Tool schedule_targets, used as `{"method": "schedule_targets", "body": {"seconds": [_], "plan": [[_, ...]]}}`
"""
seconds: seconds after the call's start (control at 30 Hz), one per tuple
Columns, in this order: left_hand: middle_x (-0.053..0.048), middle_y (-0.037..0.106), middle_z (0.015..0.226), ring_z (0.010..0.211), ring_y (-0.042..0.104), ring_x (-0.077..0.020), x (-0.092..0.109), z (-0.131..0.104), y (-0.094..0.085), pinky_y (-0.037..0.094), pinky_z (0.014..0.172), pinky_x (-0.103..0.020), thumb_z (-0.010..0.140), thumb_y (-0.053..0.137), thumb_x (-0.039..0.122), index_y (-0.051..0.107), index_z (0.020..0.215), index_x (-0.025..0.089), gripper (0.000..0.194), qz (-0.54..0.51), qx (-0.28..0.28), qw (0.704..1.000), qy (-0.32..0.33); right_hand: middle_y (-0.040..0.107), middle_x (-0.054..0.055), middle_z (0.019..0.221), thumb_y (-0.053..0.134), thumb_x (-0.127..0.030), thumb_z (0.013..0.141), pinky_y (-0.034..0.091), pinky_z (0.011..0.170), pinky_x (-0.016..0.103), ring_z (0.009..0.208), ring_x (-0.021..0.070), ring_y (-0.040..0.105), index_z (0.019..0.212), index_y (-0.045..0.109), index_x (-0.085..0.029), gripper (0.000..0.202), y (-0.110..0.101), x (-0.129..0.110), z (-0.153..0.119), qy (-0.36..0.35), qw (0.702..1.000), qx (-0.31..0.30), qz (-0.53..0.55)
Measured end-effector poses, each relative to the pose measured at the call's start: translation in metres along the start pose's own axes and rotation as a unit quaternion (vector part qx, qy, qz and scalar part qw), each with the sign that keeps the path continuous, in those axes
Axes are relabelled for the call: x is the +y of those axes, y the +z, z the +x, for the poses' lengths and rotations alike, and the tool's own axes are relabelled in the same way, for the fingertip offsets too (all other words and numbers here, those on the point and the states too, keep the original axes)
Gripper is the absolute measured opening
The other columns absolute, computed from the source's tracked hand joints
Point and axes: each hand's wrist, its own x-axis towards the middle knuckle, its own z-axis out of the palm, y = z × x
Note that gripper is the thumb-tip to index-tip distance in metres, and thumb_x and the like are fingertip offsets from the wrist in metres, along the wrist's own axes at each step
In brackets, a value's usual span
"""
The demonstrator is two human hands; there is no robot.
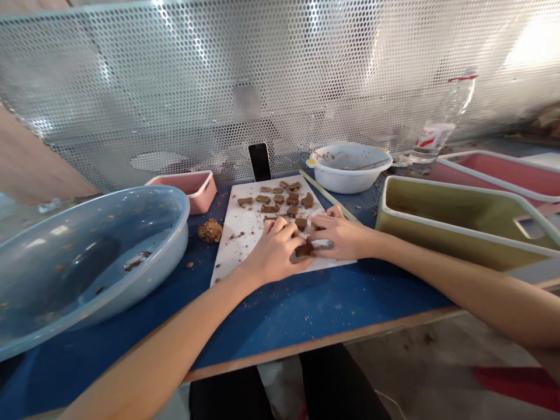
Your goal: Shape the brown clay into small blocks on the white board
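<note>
Both Hands Are Meeting Over the Brown Lump!

The left hand (277, 251) is curling its grip round the brown lump (304, 249), near the front edge of the white board (236, 233)! The right hand (343, 233) is bringing its fingertips in from the other side; whether its grip is closing, nobody can tell. Just beyond, small molded brown pieces (279, 199) are crowding the board, and crumbs are dotting it. The blue worktop (306, 309) is carrying everything, with a blue basin (168, 233) sitting to the left.

Open strip of blue table (306, 309) along front edge. Blue basin (170, 268) blocks left, olive bin (437, 233) blocks right; phone (260, 161) and white basin (350, 178) stand behind the board (236, 233).
</note>
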Motion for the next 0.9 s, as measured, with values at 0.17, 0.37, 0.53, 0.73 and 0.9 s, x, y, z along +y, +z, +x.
{"method": "schedule_targets", "body": {"seconds": [0.17,0.37,0.53,0.73,0.9], "plan": [[-0.013,0.069,0.106,0.112,0.056,-0.0350,0.006,-0.001,0.007,0.044,0.099,-0.055,0.107,0.073,0.045,0.081,0.095,0.020,0.029,-0.005,-0.002,0.999,-0.047,0.067,0.006,0.098,0.064,-0.041,0.109,0.026,0.089,0.041,0.087,0.0206,0.056,0.099,0.080,-0.021,0.027,-0.001,0.001,0.001,0.001,1.000,0.004,0.004],[-0.010,0.069,0.106,0.112,0.054,-0.0340,0.004,-0.002,0.010,0.044,0.098,-0.052,0.106,0.078,0.040,0.086,0.099,0.024,0.020,-0.027,-0.005,0.998,-0.053,0.067,0.006,0.097,0.063,-0.038,0.109,0.026,0.090,0.041,0.089,0.0212,0.057,0.101,0.079,-0.022,0.024,0.002,0.003,-0.001,0.001,1.000,-0.004,0.010],[-0.010,0.069,0.105,0.110,0.054,-0.0328,0.002,-0.001,0.012,0.047,0.100,-0.053,0.105,0.079,0.035,0.086,0.097,0.023,0.016,-0.047,-0.005,0.997,-0.054,0.069,0.005,0.097,0.060,-0.035,0.111,0.028,0.092,0.042,0.088,0.0200,0.059,0.102,0.078,-0.021,0.024,0.003,0.002,0.000,-0.011,1.000,0.005,0.016],[-0.010,0.070,0.103,0.109,0.055,-0.0322,0.003,-0.001,0.008,0.047,0.100,-0.054,0.108,0.071,0.037,0.084,0.094,0.023,0.025,-0.067,0.017,0.995,-0.067,0.068,0.007,0.102,0.062,-0.041,0.111,0.030,0.091,0.042,0.092,0.0224,0.060,0.113,0.079,-0.021,0.026,-0.012,-0.002,0.001,-0.013,1.000,-0.002,-0.005],[-0.012,0.069,0.111,0.113,0.054,-0.0335,-0.002,-0.003,0.010,0.048,0.101,-0.053,0.107,0.051,0.014,0.079,0.124,0.020,0.033,-0.063,0.075,0.989,-0.113,0.066,0.008,0.106,0.057,-0.035,0.114,0.031,0.095,0.044,0.094,0.0211,0.060,0.120,0.082,-0.024,0.028,-0.023,-0.001,-0.001,-0.058,0.998,-0.025,0.027]]}}
